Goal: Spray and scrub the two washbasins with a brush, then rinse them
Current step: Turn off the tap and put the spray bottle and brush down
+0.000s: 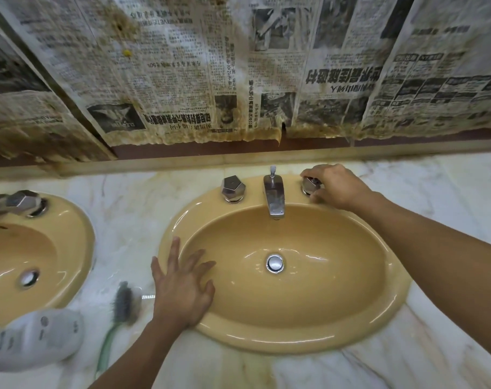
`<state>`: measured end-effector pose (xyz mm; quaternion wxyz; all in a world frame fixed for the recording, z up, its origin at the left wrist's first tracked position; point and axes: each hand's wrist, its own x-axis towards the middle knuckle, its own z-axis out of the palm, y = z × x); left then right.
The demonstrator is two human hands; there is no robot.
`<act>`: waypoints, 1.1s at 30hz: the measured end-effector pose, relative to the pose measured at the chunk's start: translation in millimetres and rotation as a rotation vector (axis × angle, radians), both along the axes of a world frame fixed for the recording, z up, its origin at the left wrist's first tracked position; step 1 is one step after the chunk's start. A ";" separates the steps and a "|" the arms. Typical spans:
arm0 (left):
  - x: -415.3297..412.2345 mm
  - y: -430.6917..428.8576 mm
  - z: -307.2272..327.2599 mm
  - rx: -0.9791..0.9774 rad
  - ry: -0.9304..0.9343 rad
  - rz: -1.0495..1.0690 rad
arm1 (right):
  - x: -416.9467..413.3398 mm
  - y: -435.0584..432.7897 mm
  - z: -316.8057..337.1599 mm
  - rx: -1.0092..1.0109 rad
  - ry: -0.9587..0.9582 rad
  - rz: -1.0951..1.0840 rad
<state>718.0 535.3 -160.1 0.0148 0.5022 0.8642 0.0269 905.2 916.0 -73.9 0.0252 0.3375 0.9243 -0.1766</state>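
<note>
While the tap knob (310,185) is gripped by the curled fingers of the right hand (335,186), the left hand (182,284) is laid flat, fingers spread, on the rim of the basin (294,341). Just left of it, the brush (125,301) is laid on the bench (126,197), head pointing away, handle nearward.

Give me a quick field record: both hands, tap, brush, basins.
left hand: open, flat on the left rim of the right basin
right hand: fingers curled round the right tap knob
spout: no water visibly running
brush: lying untouched on the counter between the basins
left basin: partly in view
white object: blurred, lower left, cannot identify
</note>
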 end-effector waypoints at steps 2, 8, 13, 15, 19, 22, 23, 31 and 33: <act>-0.5 -0.9 -0.4 0.000 -0.020 0.010 | 0.5 -9.1 -5.3 -0.020 0.038 -0.047; 2.8 -0.1 9.2 -0.071 -0.117 0.082 | -2.3 -62.5 -23.6 -0.064 0.228 -0.283; 17.8 -4.9 24.0 -0.074 -0.252 0.169 | 19.0 -152.3 -22.1 -0.315 0.408 -0.409; 26.1 -12.5 29.4 -0.072 -0.287 0.192 | 31.1 -191.0 -13.7 -0.431 0.436 -0.514; 52.5 -37.5 42.3 -0.133 -0.367 0.129 | 56.6 -251.6 7.3 -0.439 0.481 -0.542; 73.8 -60.7 51.4 0.013 -0.566 0.080 | 73.9 -287.7 23.8 -0.340 0.460 -0.494; 79.7 -69.1 55.4 0.103 -0.647 0.072 | 78.9 -300.2 29.3 -0.304 0.461 -0.470; 117.6 -146.8 112.3 0.460 -0.794 0.090 | 115.3 -382.7 54.0 -0.277 0.502 -0.409; 118.5 -163.0 116.8 0.474 -0.792 0.107 | 121.9 -390.3 56.4 -0.301 0.509 -0.413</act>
